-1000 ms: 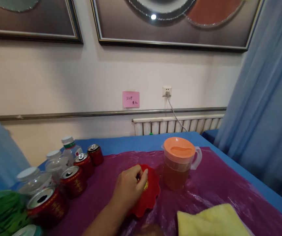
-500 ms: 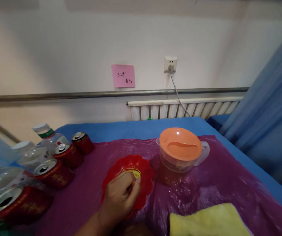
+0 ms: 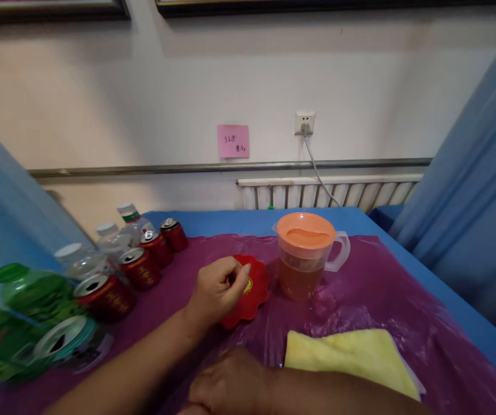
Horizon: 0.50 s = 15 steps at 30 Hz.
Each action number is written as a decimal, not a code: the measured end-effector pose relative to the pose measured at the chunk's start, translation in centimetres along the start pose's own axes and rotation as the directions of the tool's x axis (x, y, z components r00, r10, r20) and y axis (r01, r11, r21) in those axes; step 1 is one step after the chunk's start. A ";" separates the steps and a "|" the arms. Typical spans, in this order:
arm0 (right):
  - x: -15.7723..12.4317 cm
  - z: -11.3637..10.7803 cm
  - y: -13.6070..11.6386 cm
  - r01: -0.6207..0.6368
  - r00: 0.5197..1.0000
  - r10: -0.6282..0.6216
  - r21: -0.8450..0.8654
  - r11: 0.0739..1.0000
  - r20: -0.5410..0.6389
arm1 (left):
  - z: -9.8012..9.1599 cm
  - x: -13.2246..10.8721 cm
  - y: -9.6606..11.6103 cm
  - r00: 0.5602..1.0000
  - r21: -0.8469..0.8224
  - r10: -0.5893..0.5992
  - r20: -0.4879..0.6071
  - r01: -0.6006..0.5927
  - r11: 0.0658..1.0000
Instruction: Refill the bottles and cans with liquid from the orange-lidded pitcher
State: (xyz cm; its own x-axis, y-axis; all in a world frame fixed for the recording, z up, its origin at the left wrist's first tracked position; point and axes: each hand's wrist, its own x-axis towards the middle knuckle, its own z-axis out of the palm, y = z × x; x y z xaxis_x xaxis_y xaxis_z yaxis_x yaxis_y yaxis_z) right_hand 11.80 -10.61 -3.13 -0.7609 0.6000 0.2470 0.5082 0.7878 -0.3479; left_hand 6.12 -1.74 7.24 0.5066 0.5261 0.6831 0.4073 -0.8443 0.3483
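Observation:
My left hand (image 3: 217,291) hovers over the left half of a small red scalloped dish (image 3: 254,291) with a yellow emblem. Its fingers are curled and pinched against the thumb; what they pinch, if anything, is hidden. My right hand (image 3: 226,386) lies low on the purple plastic sheet (image 3: 360,288), left of a folded yellow cloth (image 3: 347,354), forearm crossing in from the right. Its fingers are out of sight. A clear jug (image 3: 306,256) of amber liquid with an orange lid stands just right of the dish.
Several opened red cans (image 3: 139,266) and clear bottles (image 3: 77,259) line the table's left side, with green bottles (image 3: 36,291) nearest me. A blue cloth (image 3: 230,220) covers the table under the sheet. Blue curtains hang at both sides; a radiator (image 3: 325,195) runs behind.
My right hand and forearm have come into view at the bottom. My left hand stays pinched over the red dish. The view has lifted and drawn back a little.

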 end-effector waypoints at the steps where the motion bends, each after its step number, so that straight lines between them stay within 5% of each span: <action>1: -0.4 -0.6 -0.4 -0.005 1.000 0.005 -0.017 1.000 0.003 | -0.8 0.0 0.6 1.000 0.015 -0.023 0.012 0.023 1.000; 4: -1.3 -2.1 -1.5 -0.042 0.998 0.041 -0.019 0.999 -0.040 | -3.6 -2.0 2.2 0.991 0.063 -0.125 0.047 0.121 0.991; 7: -2.0 -2.4 -2.0 -0.048 0.993 0.050 0.019 0.999 -0.106 | -6.0 -6.5 3.1 0.963 0.133 -0.266 0.040 0.259 0.957; 12: -2.7 -1.5 -2.2 -0.021 0.987 0.031 0.060 0.998 -0.157 | -10.1 -14.4 0.5 0.915 0.393 -0.305 -0.265 0.391 0.832; 15: -2.9 -1.4 -2.3 -0.010 0.985 0.022 0.072 0.997 -0.169 | -12.9 -17.0 -2.7 0.823 0.451 -0.330 -0.463 0.539 0.711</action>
State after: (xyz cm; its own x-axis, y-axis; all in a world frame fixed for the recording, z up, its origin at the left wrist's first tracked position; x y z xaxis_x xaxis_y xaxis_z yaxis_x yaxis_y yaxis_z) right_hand 13.40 -13.98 -1.79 -0.6702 0.6320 0.3890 0.4851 0.7698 -0.4148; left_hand -13.40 -9.73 2.94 -0.0695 0.6645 0.7441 0.9055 -0.2710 0.3267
